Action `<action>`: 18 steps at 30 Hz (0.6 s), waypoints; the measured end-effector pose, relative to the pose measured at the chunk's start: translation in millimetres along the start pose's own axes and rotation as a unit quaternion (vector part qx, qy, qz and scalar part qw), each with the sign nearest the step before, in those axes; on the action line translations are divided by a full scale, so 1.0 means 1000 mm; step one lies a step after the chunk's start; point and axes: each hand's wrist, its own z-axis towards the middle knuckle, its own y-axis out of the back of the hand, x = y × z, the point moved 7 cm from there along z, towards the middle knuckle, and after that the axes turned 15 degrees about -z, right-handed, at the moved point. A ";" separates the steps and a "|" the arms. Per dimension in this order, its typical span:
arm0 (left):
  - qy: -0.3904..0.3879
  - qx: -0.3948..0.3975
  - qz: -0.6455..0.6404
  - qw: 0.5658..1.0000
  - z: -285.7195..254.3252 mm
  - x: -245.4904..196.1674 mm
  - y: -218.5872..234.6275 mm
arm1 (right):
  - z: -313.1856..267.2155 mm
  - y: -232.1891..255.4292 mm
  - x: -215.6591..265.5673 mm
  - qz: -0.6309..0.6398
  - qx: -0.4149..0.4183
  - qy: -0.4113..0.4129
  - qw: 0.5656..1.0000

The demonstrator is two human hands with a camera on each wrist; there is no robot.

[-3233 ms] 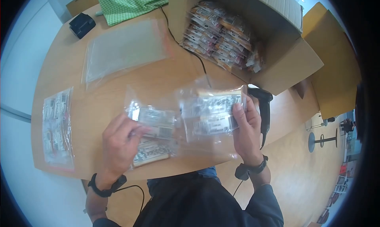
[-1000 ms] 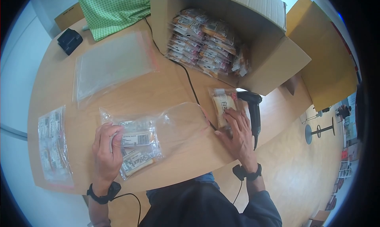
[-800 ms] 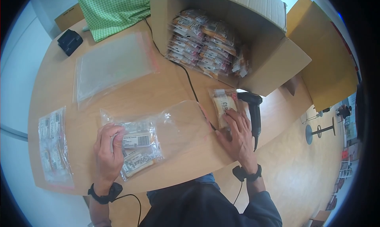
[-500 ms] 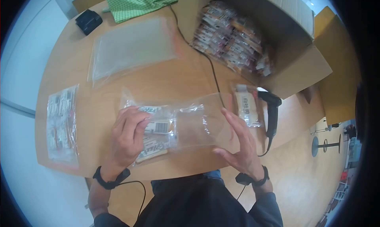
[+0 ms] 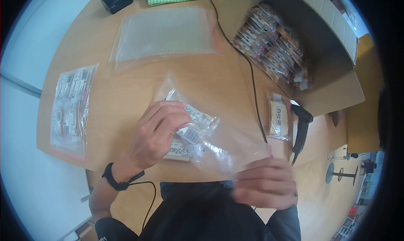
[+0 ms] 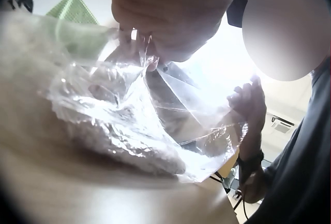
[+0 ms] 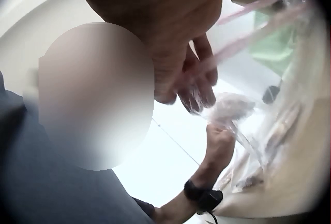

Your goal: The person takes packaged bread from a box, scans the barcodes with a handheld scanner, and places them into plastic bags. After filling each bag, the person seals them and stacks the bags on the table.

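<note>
A clear plastic bag (image 5: 221,152) lies near the table's front edge with label-bearing bread packets (image 5: 181,150) at its left end. My left hand (image 5: 158,129) grips the bag and the packets' upper part, its fingers covering some labels. At the bag's right end, my right hand (image 5: 265,184), blurred, holds the mouth edge with curled fingers. In the right wrist view the bag's pink strip (image 7: 232,50) runs through those fingers. The left wrist view shows the crinkled film bunched under the left hand (image 6: 170,22). A wrapped bread packet (image 5: 278,117) lies beyond my right hand.
A black handheld scanner (image 5: 301,129) lies beside the bread packet. An upright cardboard box (image 5: 332,85) at the back right holds several stacked packets (image 5: 269,47). Flat clear bags (image 5: 166,35) lie at the back, a filled bag (image 5: 71,110) at left. A black cable (image 5: 254,85) crosses the table.
My right hand has left the bread packet and closed on the bag's mouth, drawing it toward the table's front edge. My left hand keeps its grip. The head view has shifted.
</note>
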 end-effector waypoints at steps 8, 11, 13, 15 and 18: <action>0.031 -0.079 0.008 0.996 0.006 0.000 0.011 | -0.043 0.028 -0.046 -0.123 -0.113 -0.344 0.924; 0.109 -0.113 -0.027 0.987 0.002 0.010 0.011 | -0.044 0.019 -0.026 -0.054 -0.002 -0.311 0.949; 0.154 -0.110 -0.066 0.980 0.006 0.019 0.006 | -0.028 -0.014 -0.031 -0.051 0.127 -0.356 0.924; 0.145 -0.070 -0.019 0.987 0.013 0.021 0.000 | -0.035 -0.032 -0.052 -0.032 0.201 -0.369 0.907; 0.118 -0.070 0.084 0.987 0.012 0.006 0.011 | -0.051 -0.055 -0.068 0.238 0.197 -0.398 0.864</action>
